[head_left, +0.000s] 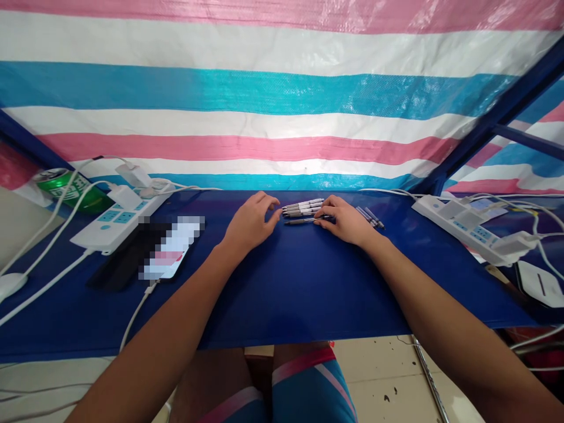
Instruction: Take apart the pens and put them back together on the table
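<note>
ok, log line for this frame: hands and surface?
left hand: empty, beside pens | right hand: resting against pens | surface: blue tabletop

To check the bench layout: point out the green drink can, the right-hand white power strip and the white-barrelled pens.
green drink can (pixel 73 189), head view, on its side.
right-hand white power strip (pixel 469 230), head view, on its casing.
white-barrelled pens (pixel 304 207), head view, on their middle barrels.

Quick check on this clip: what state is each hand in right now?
Left hand: open, fingers curved, holding nothing, just beside the pens.
Right hand: open, fingertips against the pens, no clear grip.
</note>
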`<move>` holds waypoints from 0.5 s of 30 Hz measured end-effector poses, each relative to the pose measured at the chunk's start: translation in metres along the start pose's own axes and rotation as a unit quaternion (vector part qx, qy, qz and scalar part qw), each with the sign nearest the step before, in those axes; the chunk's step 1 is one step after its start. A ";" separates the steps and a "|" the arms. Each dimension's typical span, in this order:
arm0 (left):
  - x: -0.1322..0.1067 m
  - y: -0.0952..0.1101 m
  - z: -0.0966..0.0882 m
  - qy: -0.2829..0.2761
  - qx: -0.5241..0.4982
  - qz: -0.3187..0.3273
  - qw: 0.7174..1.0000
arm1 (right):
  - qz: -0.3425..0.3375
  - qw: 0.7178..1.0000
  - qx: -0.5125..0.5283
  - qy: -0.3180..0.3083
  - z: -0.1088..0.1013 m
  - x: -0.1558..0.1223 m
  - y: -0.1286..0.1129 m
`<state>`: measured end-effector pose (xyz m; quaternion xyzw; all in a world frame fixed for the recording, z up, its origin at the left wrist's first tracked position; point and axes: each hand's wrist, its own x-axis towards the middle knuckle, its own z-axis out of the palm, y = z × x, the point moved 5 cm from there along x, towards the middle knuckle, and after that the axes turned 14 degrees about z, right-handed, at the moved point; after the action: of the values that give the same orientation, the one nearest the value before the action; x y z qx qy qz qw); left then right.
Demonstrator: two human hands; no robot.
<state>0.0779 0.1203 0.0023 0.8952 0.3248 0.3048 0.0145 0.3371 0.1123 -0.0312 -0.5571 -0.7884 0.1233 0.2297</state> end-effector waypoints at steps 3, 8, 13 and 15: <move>-0.004 -0.015 -0.006 -0.029 0.071 -0.061 0.995 | 0.010 0.999 -0.024 0.023 0.003 0.001 0.002; -0.010 -0.026 -0.009 -0.085 0.129 -0.142 0.978 | 0.019 0.998 -0.039 0.038 0.002 0.001 0.001; -0.015 -0.027 -0.006 -0.139 0.126 -0.210 0.960 | 0.027 0.998 -0.031 0.050 -0.005 0.002 0.003; -0.016 -0.027 -0.003 -0.157 0.127 -0.216 0.955 | 0.045 0.996 -0.027 0.066 -0.011 0.003 0.010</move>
<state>0.0513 0.1316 -0.0093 0.8345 0.5403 0.1064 0.0173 0.3499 0.1177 -0.0261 -0.6053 -0.7485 0.0747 0.2603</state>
